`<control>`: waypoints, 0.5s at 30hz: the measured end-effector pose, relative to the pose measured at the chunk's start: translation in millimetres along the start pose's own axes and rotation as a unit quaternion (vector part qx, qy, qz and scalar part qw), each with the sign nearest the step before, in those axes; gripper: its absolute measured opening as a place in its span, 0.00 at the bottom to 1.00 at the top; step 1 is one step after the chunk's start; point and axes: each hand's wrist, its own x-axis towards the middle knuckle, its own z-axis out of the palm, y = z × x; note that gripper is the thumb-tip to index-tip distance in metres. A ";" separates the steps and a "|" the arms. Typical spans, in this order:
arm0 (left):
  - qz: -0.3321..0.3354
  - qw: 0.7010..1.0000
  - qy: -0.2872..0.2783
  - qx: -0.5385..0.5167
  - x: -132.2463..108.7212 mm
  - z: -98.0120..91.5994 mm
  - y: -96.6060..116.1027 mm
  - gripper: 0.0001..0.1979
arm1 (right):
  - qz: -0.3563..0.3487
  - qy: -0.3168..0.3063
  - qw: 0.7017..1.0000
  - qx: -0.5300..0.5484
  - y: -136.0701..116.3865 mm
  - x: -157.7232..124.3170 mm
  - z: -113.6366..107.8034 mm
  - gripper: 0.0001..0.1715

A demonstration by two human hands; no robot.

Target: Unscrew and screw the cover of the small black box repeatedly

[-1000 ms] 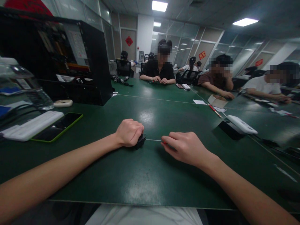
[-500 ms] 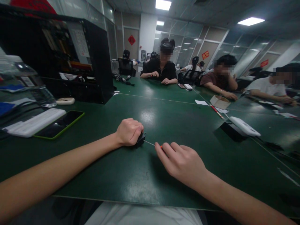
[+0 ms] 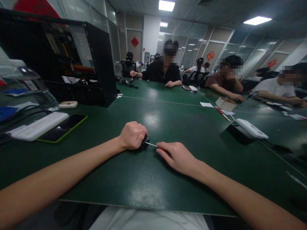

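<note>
My left hand [image 3: 133,135] is closed around a small black object [image 3: 145,144] low over the green table, and covers most of it, so its kind cannot be told. A screwdriver [image 3: 151,144] with a thin metal shaft and a reddish handle is pinched in my right hand [image 3: 177,157]. The shaft points left, its tip at the black object's right side. Most of the handle is hidden by my fingers.
On the left are an open black computer case [image 3: 96,64], a water bottle [image 3: 35,83], a white box-like device [image 3: 39,126] and a green-edged phone [image 3: 64,127]. A white device [image 3: 250,127] lies at right. Several people sit across the green table [image 3: 148,185].
My right hand has turned and its fingers have closed in around the screwdriver handle. My left hand has barely moved. The person opposite has moved one hand outward.
</note>
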 end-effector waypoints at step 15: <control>0.006 1.000 -0.022 0.003 4.0 6.8 15.6 0.23 | 0.002 0.037 0.979 -0.202 -21.8 -1.2 13.3 0.20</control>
